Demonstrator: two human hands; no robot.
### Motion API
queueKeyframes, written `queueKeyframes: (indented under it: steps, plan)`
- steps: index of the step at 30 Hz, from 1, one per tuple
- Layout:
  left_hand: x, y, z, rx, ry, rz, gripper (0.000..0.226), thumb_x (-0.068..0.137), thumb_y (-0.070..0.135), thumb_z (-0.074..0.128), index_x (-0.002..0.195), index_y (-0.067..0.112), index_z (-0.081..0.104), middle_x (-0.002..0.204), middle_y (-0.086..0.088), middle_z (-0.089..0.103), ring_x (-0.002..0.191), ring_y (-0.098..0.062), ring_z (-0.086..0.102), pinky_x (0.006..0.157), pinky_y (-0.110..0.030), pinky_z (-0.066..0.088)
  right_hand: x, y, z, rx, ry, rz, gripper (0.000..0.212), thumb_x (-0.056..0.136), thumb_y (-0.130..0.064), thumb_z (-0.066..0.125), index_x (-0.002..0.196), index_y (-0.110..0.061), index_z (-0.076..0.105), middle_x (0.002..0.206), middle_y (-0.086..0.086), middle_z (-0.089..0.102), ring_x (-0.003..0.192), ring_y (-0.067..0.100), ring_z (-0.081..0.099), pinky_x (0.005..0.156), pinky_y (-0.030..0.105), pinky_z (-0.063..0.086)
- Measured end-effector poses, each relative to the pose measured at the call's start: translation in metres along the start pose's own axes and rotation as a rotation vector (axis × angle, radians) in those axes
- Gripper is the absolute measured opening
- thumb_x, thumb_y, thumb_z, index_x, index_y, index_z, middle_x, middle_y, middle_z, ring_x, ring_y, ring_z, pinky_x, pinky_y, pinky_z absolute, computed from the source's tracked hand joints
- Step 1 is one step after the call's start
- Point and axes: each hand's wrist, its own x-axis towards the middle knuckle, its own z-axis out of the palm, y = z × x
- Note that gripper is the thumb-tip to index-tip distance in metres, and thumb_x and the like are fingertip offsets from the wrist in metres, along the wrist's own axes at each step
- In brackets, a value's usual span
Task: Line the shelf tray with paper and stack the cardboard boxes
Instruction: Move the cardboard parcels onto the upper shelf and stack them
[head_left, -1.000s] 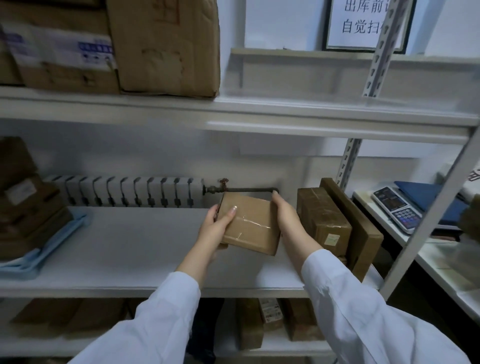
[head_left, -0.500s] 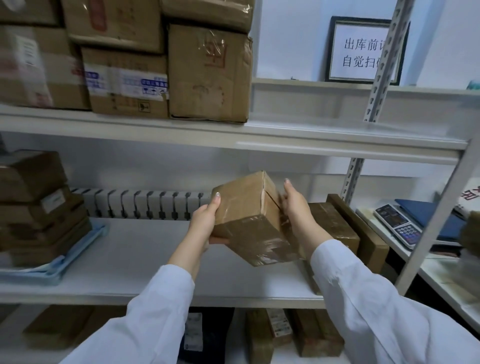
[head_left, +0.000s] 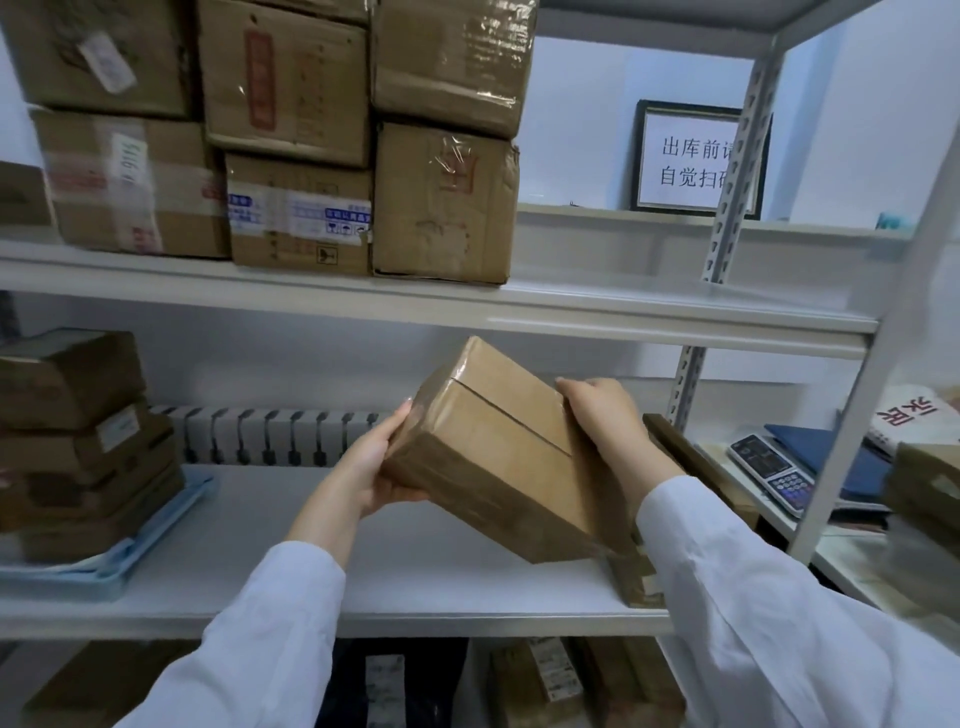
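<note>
I have the cardboard box (head_left: 498, 457) in the air in front of the middle shelf (head_left: 415, 587), clear of its surface and tilted, its far left corner high and its near right corner low. Clear tape runs along its seam. My left hand (head_left: 369, 467) cups the box's left end, thumb up against the side and fingers curled beneath. My right hand (head_left: 602, 410) curls over the far right edge, fingers bent down on the top face. So both grips are closed round the box.

Just behind my right wrist, flat brown boxes (head_left: 691, 457) lean at the right end of the shelf, partly hidden by the box and my sleeve. Their lower corner pokes out beneath the box I hold. Along the back wall runs a white radiator (head_left: 270, 436).

At the left end of the shelf, well apart from my hands, a stack of boxes (head_left: 78, 441) sits in a pale blue tray (head_left: 104, 571). Whether paper lies under them I cannot tell.

Close above the box is the upper shelf (head_left: 623, 306), loaded on its left half with large taped cartons (head_left: 441, 202). A framed sign (head_left: 691, 161) stands against the wall behind it.

To my right, past the shelf upright (head_left: 857, 441), a keypad device (head_left: 774, 480) lies beside a blue folder (head_left: 810, 452). More boxes (head_left: 540, 680) sit on the shelf below.
</note>
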Motion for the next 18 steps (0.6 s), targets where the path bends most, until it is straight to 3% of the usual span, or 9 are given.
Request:
queueKeyframes:
  steps: [2,4,8,11,12,15,18]
  plan:
    - [-0.005,0.008,-0.004,0.017,-0.012,0.033,0.033,0.092,0.054,0.042,0.093,0.03,0.064,0.094,-0.004,0.068,0.089,-0.025,0.063,0.076,-0.043,0.054,-0.01,-0.013,-0.007,-0.057,0.029,-0.073,0.037,0.092,-0.048,0.044,0.083,-0.019,0.064,0.087,0.004,0.066,0.083,0.023,0.061,0.076,0.037,0.05]
    - [-0.01,0.019,-0.007,0.033,-0.011,0.057,0.031,0.094,0.051,0.041,0.096,0.029,0.064,0.093,-0.003,0.068,0.085,-0.024,0.063,0.067,-0.037,0.055,-0.019,-0.029,-0.013,-0.088,0.068,-0.145,0.039,0.093,-0.048,0.043,0.082,-0.018,0.065,0.084,0.002,0.066,0.08,0.022,0.061,0.07,0.033,0.048]
    - [-0.022,0.047,-0.013,0.018,-0.012,0.102,0.034,0.094,0.05,0.043,0.106,0.026,0.062,0.104,-0.006,0.067,0.093,-0.026,0.062,0.065,-0.038,0.058,-0.034,-0.061,-0.025,-0.045,0.202,-0.293,0.049,0.094,-0.049,0.039,0.082,-0.012,0.069,0.082,0.007,0.068,0.08,0.025,0.062,0.072,0.036,0.048]
    - [-0.036,0.07,-0.015,-0.018,-0.017,0.15,0.036,0.095,0.048,0.042,0.113,0.02,0.057,0.098,-0.009,0.065,0.087,-0.026,0.061,0.05,-0.033,0.057,-0.042,-0.084,-0.036,0.017,0.279,-0.431,0.048,0.094,-0.044,0.041,0.076,-0.008,0.067,0.077,0.01,0.068,0.077,0.028,0.061,0.071,0.039,0.05]
    - [-0.039,0.077,-0.016,-0.026,-0.019,0.162,0.037,0.095,0.048,0.042,0.115,0.02,0.056,0.098,-0.01,0.064,0.088,-0.027,0.061,0.051,-0.034,0.058,-0.044,-0.09,-0.039,0.029,0.3,-0.473,0.047,0.094,-0.041,0.042,0.075,-0.007,0.067,0.076,0.011,0.068,0.077,0.029,0.061,0.071,0.04,0.05]
    - [-0.047,0.1,-0.018,-0.046,-0.039,0.196,0.043,0.094,0.049,0.043,0.122,0.019,0.055,0.111,-0.013,0.063,0.102,-0.032,0.06,0.084,-0.049,0.054,-0.048,-0.107,-0.05,0.055,0.346,-0.582,0.046,0.096,-0.036,0.042,0.075,-0.001,0.065,0.076,0.014,0.068,0.078,0.03,0.06,0.072,0.041,0.049]
    - [-0.06,0.12,-0.015,-0.048,-0.042,0.269,0.031,0.095,0.046,0.041,0.106,0.023,0.059,0.096,-0.007,0.066,0.089,-0.026,0.062,0.077,-0.045,0.053,-0.052,-0.123,-0.061,0.06,0.349,-0.649,0.044,0.096,-0.034,0.044,0.068,-0.005,0.062,0.067,0.009,0.063,0.072,0.028,0.057,0.064,0.038,0.043]
